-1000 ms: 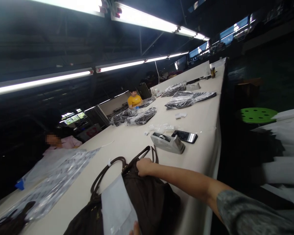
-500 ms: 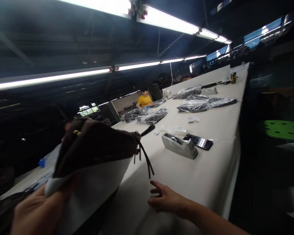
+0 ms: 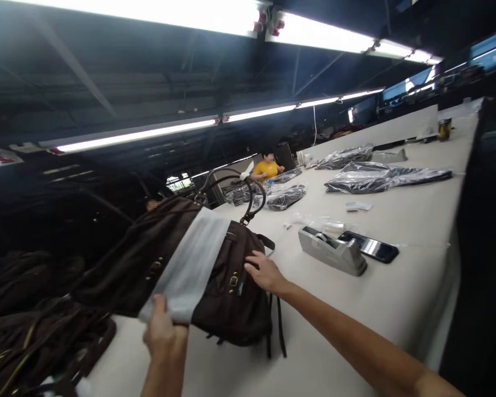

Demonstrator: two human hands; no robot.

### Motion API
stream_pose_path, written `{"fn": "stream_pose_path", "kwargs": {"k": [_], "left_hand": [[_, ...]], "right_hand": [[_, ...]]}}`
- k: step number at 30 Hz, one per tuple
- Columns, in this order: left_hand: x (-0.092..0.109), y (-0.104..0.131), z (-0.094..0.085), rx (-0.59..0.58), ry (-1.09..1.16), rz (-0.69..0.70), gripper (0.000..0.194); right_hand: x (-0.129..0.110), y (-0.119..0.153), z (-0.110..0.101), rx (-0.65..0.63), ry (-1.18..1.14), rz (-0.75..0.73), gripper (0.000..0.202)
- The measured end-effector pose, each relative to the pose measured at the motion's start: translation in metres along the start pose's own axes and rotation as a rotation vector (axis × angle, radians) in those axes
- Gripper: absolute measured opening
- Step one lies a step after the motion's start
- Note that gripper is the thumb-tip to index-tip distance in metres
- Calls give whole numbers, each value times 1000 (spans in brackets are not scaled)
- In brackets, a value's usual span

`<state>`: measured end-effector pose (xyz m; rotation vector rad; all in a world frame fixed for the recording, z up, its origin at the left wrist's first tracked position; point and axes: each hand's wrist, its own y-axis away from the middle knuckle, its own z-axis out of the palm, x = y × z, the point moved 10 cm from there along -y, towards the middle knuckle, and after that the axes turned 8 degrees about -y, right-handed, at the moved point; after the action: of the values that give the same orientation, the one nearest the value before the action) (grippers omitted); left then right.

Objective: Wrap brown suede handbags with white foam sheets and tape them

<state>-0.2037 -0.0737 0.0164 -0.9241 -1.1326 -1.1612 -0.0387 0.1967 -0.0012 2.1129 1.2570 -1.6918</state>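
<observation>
A dark brown bag with buckles, looped handles and hanging straps is held up at a slant over the table. A whitish sheet lies across its middle like a band. My left hand grips the bag's lower edge at the band, thumb on top and fingers hidden beneath. My right hand rests against the bag's right side, its visible fingers stretched out, not gripping. Close by on the right are a grey tape dispenser and a black phone.
On the long white table lie several plastic-wrapped dark bundles. More brown bags are heaped at the lower left. A person in a yellow top is at the far side. Tube lights hang overhead.
The bag has turned, so its buckled face and band now show and its handles stand up. My right hand has come from below the straps onto the bag's side. The view has shifted left.
</observation>
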Motion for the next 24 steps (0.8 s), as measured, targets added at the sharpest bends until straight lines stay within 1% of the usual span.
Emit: {"fn": "stream_pose_path", "kwargs": {"k": [2, 3, 4, 5, 6, 7, 8, 10, 12, 13, 15, 16, 18, 19, 20, 21, 22, 23, 24], "left_hand": [[-67, 10, 8, -84, 13, -231, 26], [-94, 14, 8, -106, 13, -321, 27], [-116, 17, 6, -115, 14, -391, 29], [-132, 19, 2, -115, 20, -440, 32], [-143, 19, -1, -118, 31, -472, 35], [-149, 19, -4, -131, 50, -491, 37], [-153, 19, -5, -153, 74, -502, 39], [-156, 19, -5, -220, 119, -528, 39], [-156, 22, -3, -284, 156, -562, 36], [-156, 24, -2, -301, 171, -579, 35], [-155, 24, -2, -296, 195, -611, 36], [-153, 24, -2, -282, 208, -625, 38], [-147, 21, 0, -260, 240, -645, 42], [-141, 19, 3, -260, 259, -653, 42], [-135, 18, 7, -267, 280, -658, 41], [-128, 17, 11, -280, 300, -662, 40], [-121, 17, 17, -296, 319, -664, 38], [-116, 19, 23, -315, 335, -666, 37], [-112, 22, 30, -335, 346, -668, 36]], "right_hand": [[14, 15, 16, -93, 129, -7, 40], [20, 22, 23, -127, 189, -13, 39], [22, 28, 28, -153, 242, -22, 38], [22, 33, 31, -170, 281, -34, 37], [19, 38, 31, -169, 301, -47, 37], [12, 43, 29, -155, 305, -70, 37], [2, 49, 27, -133, 299, -115, 39], [-23, 67, 28, -117, 286, -287, 44], [-40, 99, 45, -179, 286, -498, 51], [-42, 118, 59, -232, 279, -591, 50], [-31, 159, 93, -398, 216, -731, 37], [-22, 177, 109, -501, 160, -770, 31], [-4, 203, 136, -714, 59, -777, 30], [2, 206, 143, -795, 28, -744, 32], [8, 199, 146, -843, 22, -679, 36], [12, 185, 144, -864, 35, -594, 47], [16, 166, 139, -875, 66, -495, 61], [20, 141, 130, -849, 109, -385, 72], [24, 113, 117, -780, 157, -282, 76]]}}
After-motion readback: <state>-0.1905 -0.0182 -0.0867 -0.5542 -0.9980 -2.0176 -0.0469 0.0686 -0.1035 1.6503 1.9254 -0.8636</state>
